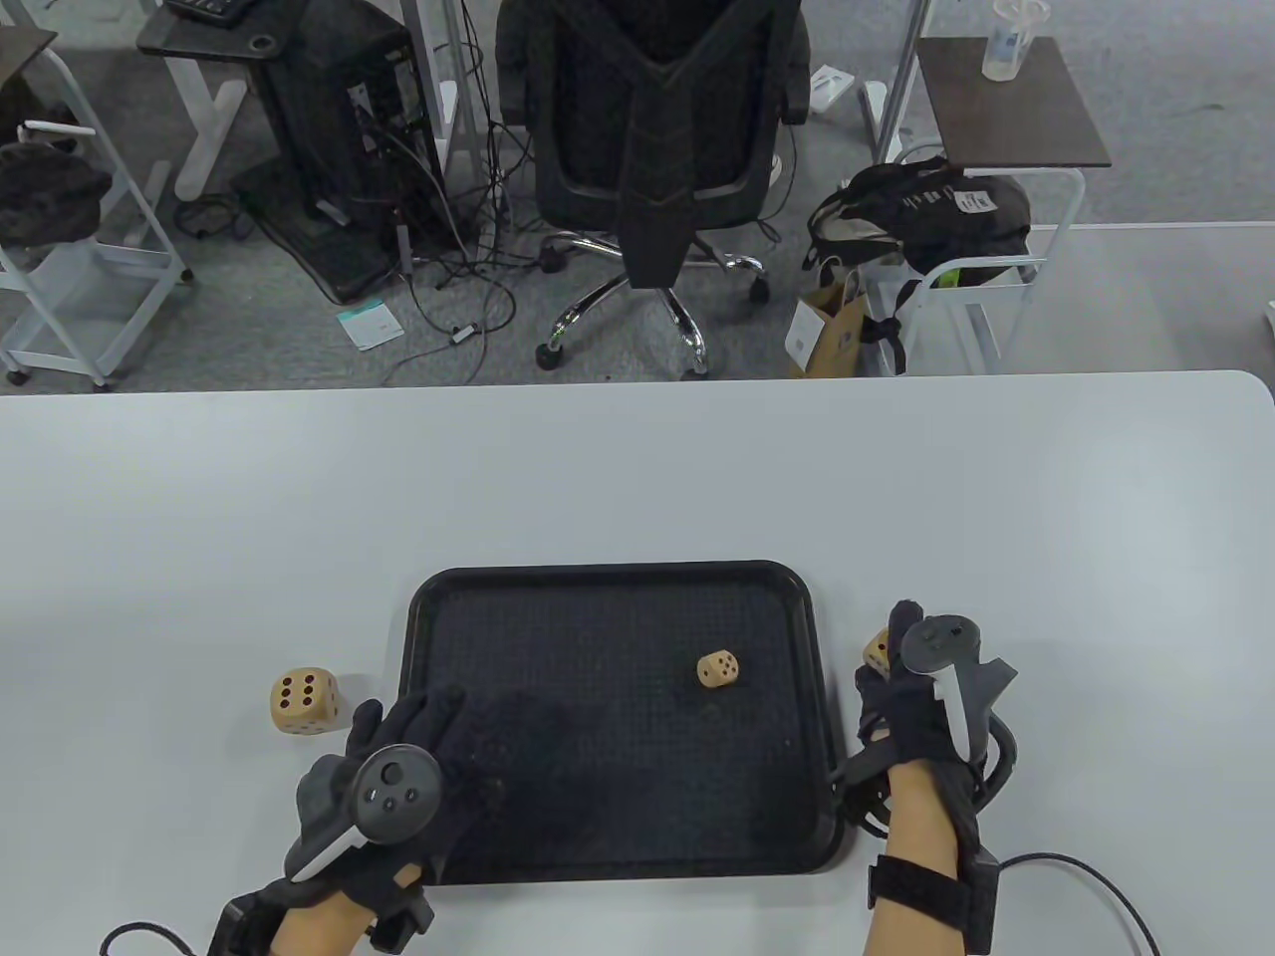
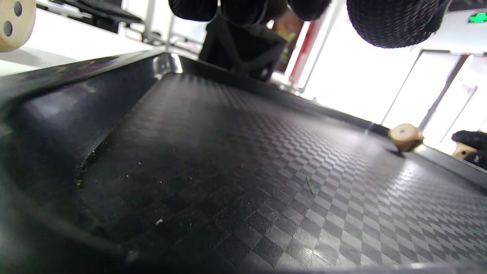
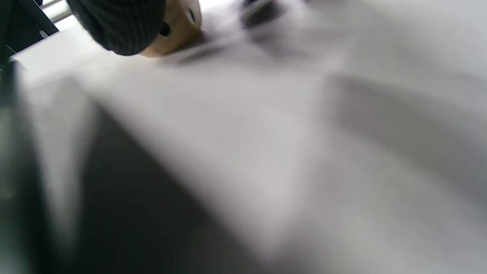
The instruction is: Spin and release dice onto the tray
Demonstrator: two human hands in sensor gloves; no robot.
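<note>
A black tray (image 1: 623, 578) lies at the table's near middle. One small wooden die (image 1: 717, 669) sits on its right half, and shows far off in the left wrist view as die (image 2: 405, 137). My left hand (image 1: 428, 712) hovers over the tray's near left corner with its fingers (image 2: 395, 21) stretched out and holding nothing. A larger wooden die (image 1: 304, 701) rests on the table left of the tray. My right hand (image 1: 892, 647) is just off the tray's right rim and pinches another small die (image 1: 877, 654), with a fingertip (image 3: 118, 23) against that die (image 3: 175, 26).
The white table (image 1: 637, 468) stretches wide behind and beside the tray. Glove cables (image 1: 1086, 876) trail at the near right edge. Beyond the far edge stand an office chair (image 1: 652, 129), carts and a bag on the floor.
</note>
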